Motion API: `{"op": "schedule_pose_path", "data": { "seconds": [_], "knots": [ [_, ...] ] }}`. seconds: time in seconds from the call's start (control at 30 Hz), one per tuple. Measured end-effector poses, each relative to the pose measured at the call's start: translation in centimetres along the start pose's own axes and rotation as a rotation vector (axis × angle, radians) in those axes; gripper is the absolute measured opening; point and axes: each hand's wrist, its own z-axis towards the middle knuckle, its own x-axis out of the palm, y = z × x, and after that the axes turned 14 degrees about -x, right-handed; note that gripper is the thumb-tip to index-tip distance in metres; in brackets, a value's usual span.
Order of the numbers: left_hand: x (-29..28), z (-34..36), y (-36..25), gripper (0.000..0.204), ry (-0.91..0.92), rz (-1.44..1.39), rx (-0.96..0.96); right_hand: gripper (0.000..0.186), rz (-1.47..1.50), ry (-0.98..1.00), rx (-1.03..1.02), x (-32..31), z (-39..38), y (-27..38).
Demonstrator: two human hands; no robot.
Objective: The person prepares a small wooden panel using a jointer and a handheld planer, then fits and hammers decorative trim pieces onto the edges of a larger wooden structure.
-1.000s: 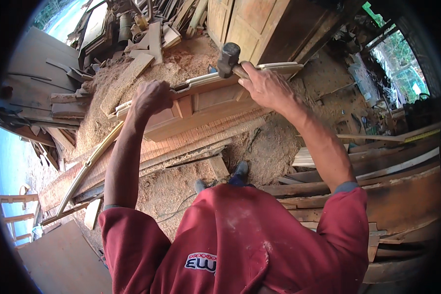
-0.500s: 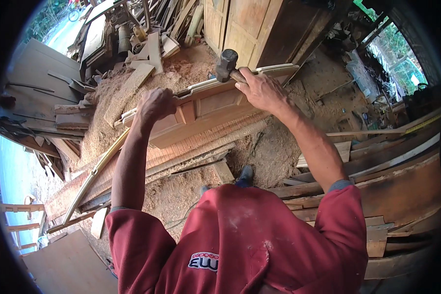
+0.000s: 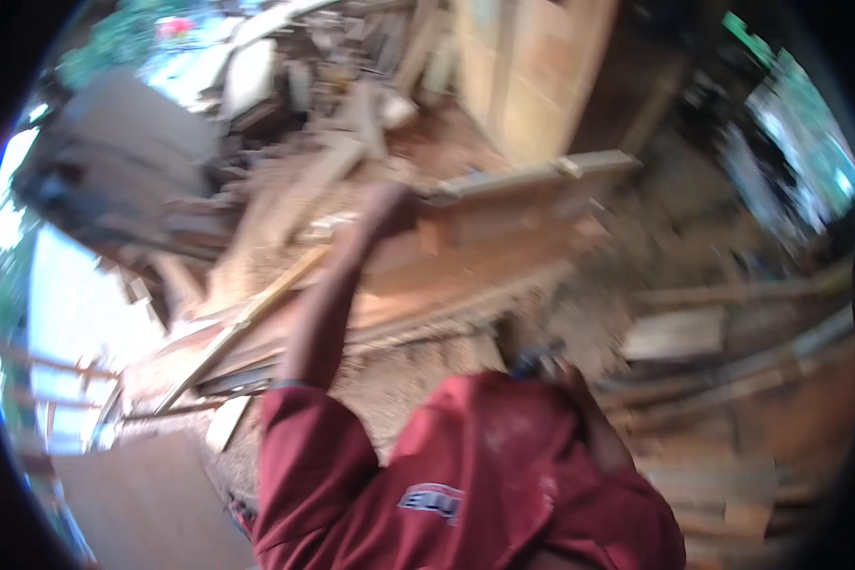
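Note:
The picture is smeared by motion. My left hand (image 3: 391, 207) grips the top edge of a wooden panel door (image 3: 503, 214), which stands on its long edge across the middle of the view. My right hand (image 3: 566, 373) is low, beside the red shirt front, closed on the hammer, whose dark head (image 3: 532, 359) shows blurred below the panel. The lower part of the right hand is partly hidden by the shirt. A long pale wooden strip (image 3: 228, 344) slants to the lower left of the panel.
Scrap wood (image 3: 351, 109) and sawdust lie behind the panel, with tall wooden doors (image 3: 518, 71) at the back. More boards (image 3: 731, 408) are stacked at the right. A large grey-brown sheet (image 3: 147, 508) is at the lower left, and a leaning board (image 3: 138, 133) stands at the upper left.
My right hand has swung down from the panel's top edge to beside my body with the hammer. My left hand stays on the edge. The whole view has shifted right and blurred.

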Motion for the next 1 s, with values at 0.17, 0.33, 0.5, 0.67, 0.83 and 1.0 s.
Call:
{"op": "schedule_pose_path", "data": {
  "seconds": [0.17, 0.33, 0.5, 0.67, 0.83, 1.0],
  "knots": [
    [-2.2, -3.5, -0.2, 0.015, -0.099, -0.080, -0.062, 0.036, 0.534, 0.299, 0.966, -0.6, 3.2, 6.6],
    [-2.8, -2.8, -0.7, 0.080, -0.019, -0.110, 0.042, 0.037, 0.555, 0.318, 1.049, -2.9, 4.7, 5.1],
    [-3.0, 0.8, -10.3, 0.118, -0.216, -0.207, 0.149, 0.041, 0.641, 0.249, 1.107, -5.6, 4.6, 0.5],
    [-0.4, 4.3, -18.5, 0.101, -0.385, -0.209, 0.218, 0.046, 0.782, 0.110, 1.134, -8.9, 4.1, -5.9],
    [-1.2, 7.0, -23.8, 0.066, -0.099, -0.224, 0.176, 0.044, 0.816, -0.352, 0.961, -9.7, 5.5, -15.7],
    [-3.9, 8.7, -26.6, 0.013, 0.190, -0.010, -0.009, 0.047, 1.152, -0.275, 1.066, -15.0, 13.9, -19.7]
  ]
}}
